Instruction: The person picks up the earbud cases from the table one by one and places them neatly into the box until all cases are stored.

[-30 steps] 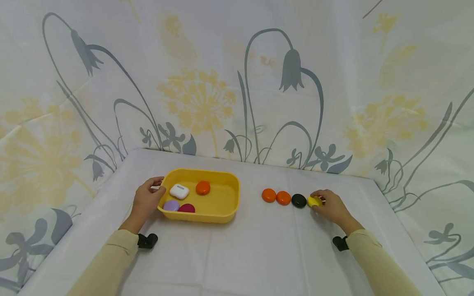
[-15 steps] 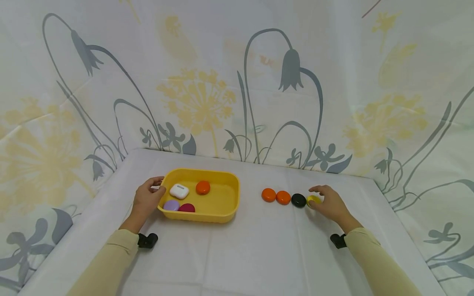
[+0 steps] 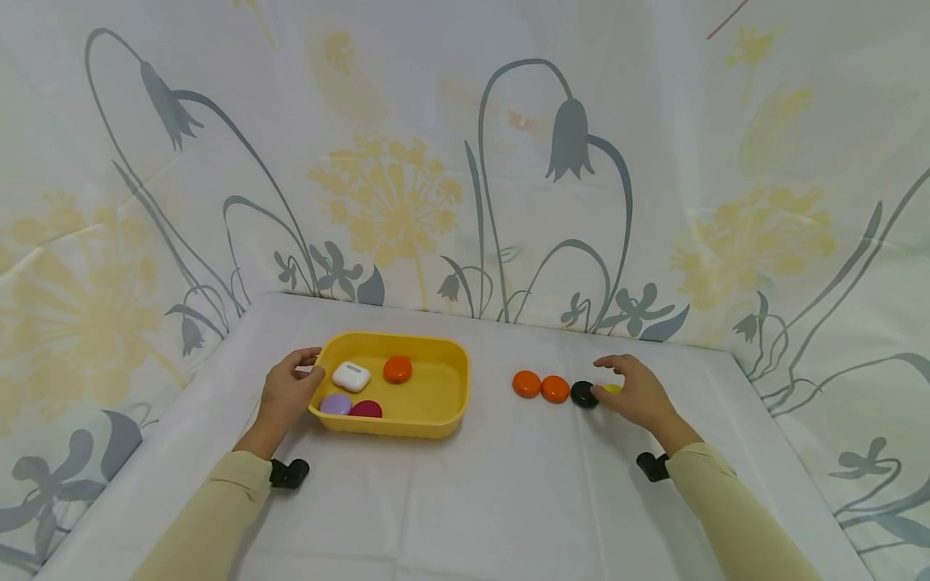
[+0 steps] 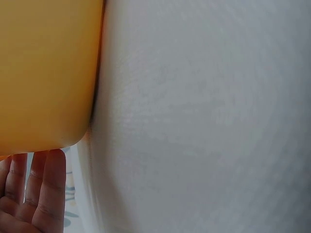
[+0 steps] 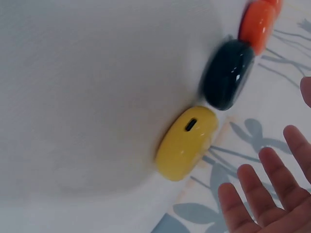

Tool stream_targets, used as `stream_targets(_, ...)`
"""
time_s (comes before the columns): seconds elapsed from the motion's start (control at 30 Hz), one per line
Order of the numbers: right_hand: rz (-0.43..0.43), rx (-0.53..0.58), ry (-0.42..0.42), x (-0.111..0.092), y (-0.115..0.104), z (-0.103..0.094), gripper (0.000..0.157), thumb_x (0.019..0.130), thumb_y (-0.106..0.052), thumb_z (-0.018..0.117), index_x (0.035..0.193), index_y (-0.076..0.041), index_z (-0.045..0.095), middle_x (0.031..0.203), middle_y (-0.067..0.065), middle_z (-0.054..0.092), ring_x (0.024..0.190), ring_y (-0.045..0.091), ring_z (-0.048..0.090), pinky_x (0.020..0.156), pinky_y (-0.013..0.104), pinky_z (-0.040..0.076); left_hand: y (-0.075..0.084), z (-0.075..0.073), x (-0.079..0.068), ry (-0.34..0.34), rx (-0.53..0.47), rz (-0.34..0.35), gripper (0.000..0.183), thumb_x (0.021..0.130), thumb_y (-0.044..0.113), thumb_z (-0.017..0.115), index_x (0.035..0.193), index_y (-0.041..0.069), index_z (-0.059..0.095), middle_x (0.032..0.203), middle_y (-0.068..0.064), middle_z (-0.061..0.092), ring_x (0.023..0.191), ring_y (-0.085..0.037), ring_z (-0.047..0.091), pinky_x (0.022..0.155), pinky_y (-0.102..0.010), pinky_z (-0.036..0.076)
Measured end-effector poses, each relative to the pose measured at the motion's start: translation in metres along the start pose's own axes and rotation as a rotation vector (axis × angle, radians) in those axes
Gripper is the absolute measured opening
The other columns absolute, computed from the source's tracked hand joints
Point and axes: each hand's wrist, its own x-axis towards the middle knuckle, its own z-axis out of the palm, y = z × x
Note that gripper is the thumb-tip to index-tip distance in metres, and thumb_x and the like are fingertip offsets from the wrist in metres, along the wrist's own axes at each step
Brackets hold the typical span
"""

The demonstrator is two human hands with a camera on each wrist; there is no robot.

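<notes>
Left of centre in the head view, we see the left hand (image 3: 286, 391), fingers nearly straight, touching the left end of the yellow tray (image 3: 436, 391). Right of centre, the right hand (image 3: 639, 397) is spread wide over the yellow piece (image 5: 187, 144) on the tabletop (image 3: 508, 500). Just leftward we find the black piece (image 3: 583, 394), then two orange pieces (image 3: 526, 384); a white piece (image 3: 352, 376) lies at the tray's upper left.

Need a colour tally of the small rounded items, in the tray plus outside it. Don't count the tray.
Orange items: 3 (1 in the yellow tray, 2 outside)
Black item: 1, outside
Yellow item: 1, outside
White item: 1, in tray
Lilac item: 1, in tray
Crimson item: 1, in tray
Total: 8
</notes>
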Motion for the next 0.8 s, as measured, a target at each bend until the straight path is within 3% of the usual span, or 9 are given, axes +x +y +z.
stream_targets(0.33,-0.087,0.018,0.050,0.012,-0.019,0.006,0.043,0.084,-0.024,0.070,0.122,-0.005,0.062,0.121,0.019,0.061,0.109,0.039,0.056,0.092,0.052,0.048,0.000,-0.001,0.000,-0.008,0.002,-0.001,0.044,0.092,0.024,0.051,0.134,0.011,0.055,0.127,-0.015,0.058,0.100,-0.027,0.058,0.071,-0.017,0.047)
stream_targets(0.8,-0.149,0.041,0.032,0.022,-0.062,0.013,0.041,0.083,-0.023,0.071,0.120,-0.009,0.063,0.124,0.012,0.061,0.112,0.036,0.056,0.094,0.051,0.047,0.000,-0.001,0.000,-0.011,-0.001,-0.010,0.044,0.092,0.025,0.052,0.134,0.012,0.055,0.128,-0.014,0.058,0.102,-0.027,0.057,0.074,-0.020,0.048)
